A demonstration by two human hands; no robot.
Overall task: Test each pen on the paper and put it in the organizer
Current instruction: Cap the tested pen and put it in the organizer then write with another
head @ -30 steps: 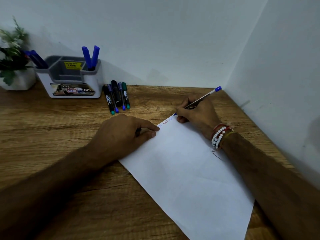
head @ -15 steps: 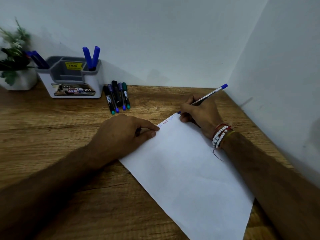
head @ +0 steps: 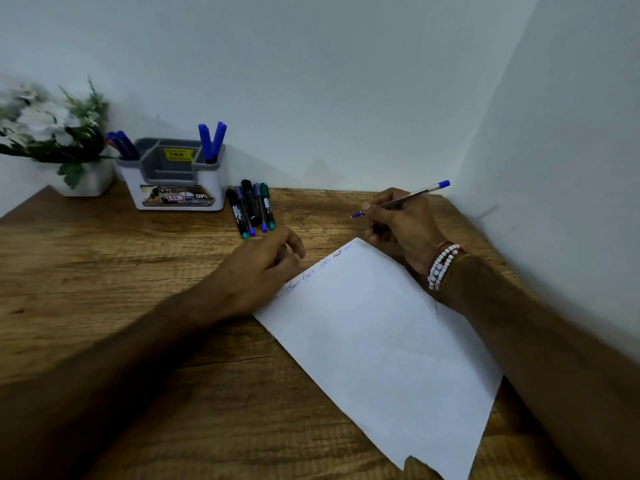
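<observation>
My right hand (head: 401,226) grips a clear pen with blue ends (head: 412,195). It is lifted off the white paper (head: 381,341), with the tip pointing left over the bare wood. Short ink scribbles run along the paper's top edge. My left hand (head: 263,271) hovers at the paper's top-left corner with curled fingers; it is blurred, and I cannot tell whether it holds anything. The white and grey organizer (head: 216,183) stands at the back left, with two blue pens (head: 211,140) in its right pocket and blue pens (head: 123,145) in its left one.
Several capped markers (head: 252,209) lie side by side on the wooden table (head: 104,271), just right of the organizer. A potted plant (head: 52,133) stands at the far left. Walls close off the back and the right side.
My right hand has lifted the pen off the paper and swung its tip to the left. My left hand has come off the paper corner, uncovering more scribbles.
</observation>
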